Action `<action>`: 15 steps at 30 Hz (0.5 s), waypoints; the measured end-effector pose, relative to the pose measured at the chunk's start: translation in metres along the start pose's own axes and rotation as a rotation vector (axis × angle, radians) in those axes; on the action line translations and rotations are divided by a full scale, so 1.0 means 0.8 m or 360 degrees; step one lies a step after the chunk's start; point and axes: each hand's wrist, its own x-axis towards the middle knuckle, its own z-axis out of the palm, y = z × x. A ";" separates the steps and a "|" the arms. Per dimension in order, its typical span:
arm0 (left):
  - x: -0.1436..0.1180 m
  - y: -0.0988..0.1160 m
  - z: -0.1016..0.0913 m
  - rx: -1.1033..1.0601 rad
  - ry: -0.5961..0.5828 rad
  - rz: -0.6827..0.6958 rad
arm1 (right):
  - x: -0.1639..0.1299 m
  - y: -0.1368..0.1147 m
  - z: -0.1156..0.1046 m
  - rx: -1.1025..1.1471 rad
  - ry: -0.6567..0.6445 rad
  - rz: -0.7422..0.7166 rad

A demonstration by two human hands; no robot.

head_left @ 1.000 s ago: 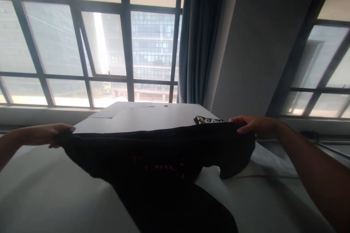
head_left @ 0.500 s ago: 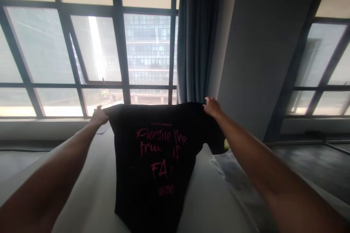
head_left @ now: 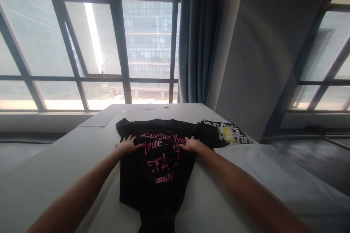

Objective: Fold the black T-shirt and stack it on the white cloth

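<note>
A black T-shirt point(head_left: 158, 196) with pink lettering lies spread on the white table point(head_left: 90, 185), its collar end toward the window. My left hand point(head_left: 129, 145) rests on the left side of the shirt, fingers spread. On the right side, beside the print, my right hand point(head_left: 191, 144) lies on the fabric with its fingers apart. The lower part of the shirt narrows into folds close to me.
Beyond the shirt's right sleeve lies a black garment with white and yellow print point(head_left: 231, 133). White sheeting point(head_left: 254, 164) covers the right side. Papers point(head_left: 98, 118) lie at the far left, before the windows and a curtain point(head_left: 197, 43).
Both hands have come down and nearer, letting go of the shoulders they held up. The shirt now lies on the table, and the printed garment behind it shows.
</note>
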 end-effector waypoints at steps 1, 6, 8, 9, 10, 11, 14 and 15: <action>-0.003 -0.001 0.000 0.0006 -0.0045 -0.0033 | 0.004 0.007 0.002 0.0008 -0.0030 0.0113; -0.027 0.001 0.003 0.0089 -0.0002 -0.0077 | 0.021 0.047 0.005 0.0073 -0.0039 0.0211; -0.039 0.003 0.002 0.0112 -0.0027 -0.0109 | 0.027 0.060 0.007 0.0072 -0.0003 0.0166; -0.044 0.004 0.001 0.0121 -0.0045 -0.0121 | 0.030 0.065 0.009 0.0068 0.0014 0.0141; -0.050 0.004 0.000 0.0131 -0.0060 -0.0129 | 0.033 0.069 0.010 0.0063 0.0030 0.0118; -0.056 0.004 -0.001 0.0142 -0.0072 -0.0134 | 0.035 0.072 0.011 0.0058 0.0045 0.0099; -0.070 0.000 0.000 0.0179 -0.0103 -0.0123 | 0.042 0.079 0.013 0.0053 0.0072 0.0060; -0.075 -0.002 0.002 0.0190 -0.0108 -0.0120 | 0.043 0.082 0.013 0.0052 0.0083 0.0047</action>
